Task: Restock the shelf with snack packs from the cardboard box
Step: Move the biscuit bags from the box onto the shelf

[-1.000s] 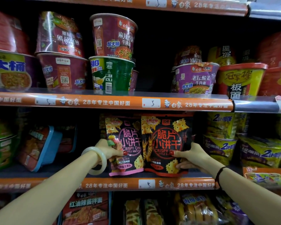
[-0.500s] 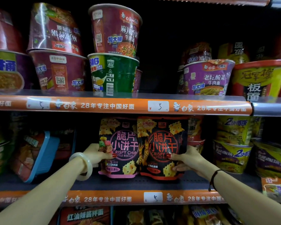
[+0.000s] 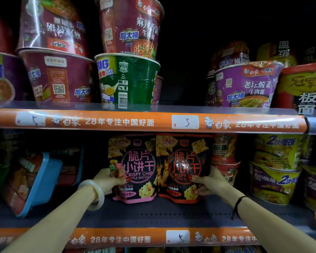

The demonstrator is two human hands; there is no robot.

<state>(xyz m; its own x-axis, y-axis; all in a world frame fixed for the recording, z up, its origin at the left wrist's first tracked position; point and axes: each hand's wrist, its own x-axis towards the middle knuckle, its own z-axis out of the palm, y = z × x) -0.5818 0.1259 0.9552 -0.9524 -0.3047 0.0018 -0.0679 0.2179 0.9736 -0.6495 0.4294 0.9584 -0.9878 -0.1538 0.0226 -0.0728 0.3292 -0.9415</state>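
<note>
Your left hand (image 3: 106,179) is closed on the left edge of the pink-trimmed snack pack (image 3: 133,168), thumb pressed on its front and the other fingers curled out of sight behind it. Your right hand (image 3: 211,185) grips the right edge of the red-trimmed snack pack (image 3: 183,167) the same way, with the thumb on the front and fingers folded under the lower corner. Both packs stand upright on the grey shelf (image 3: 153,214), touching side by side, set back from the orange front strip (image 3: 117,239) with bare shelf in front of them (the cardboard box is not in view). A pale bangle (image 3: 94,194) sits on your left wrist and a dark cord (image 3: 237,203) on your right. To the left of the packs a blue tray pack (image 3: 36,183) leans tilted; to the right, red noodle cups (image 3: 224,159) stand just beside the red-trimmed pack, with yellow noodle bowls (image 3: 274,181) further along. On the upper shelf, a green noodle cup (image 3: 128,81) carries a dark red cup (image 3: 130,26) stacked on top.
</note>
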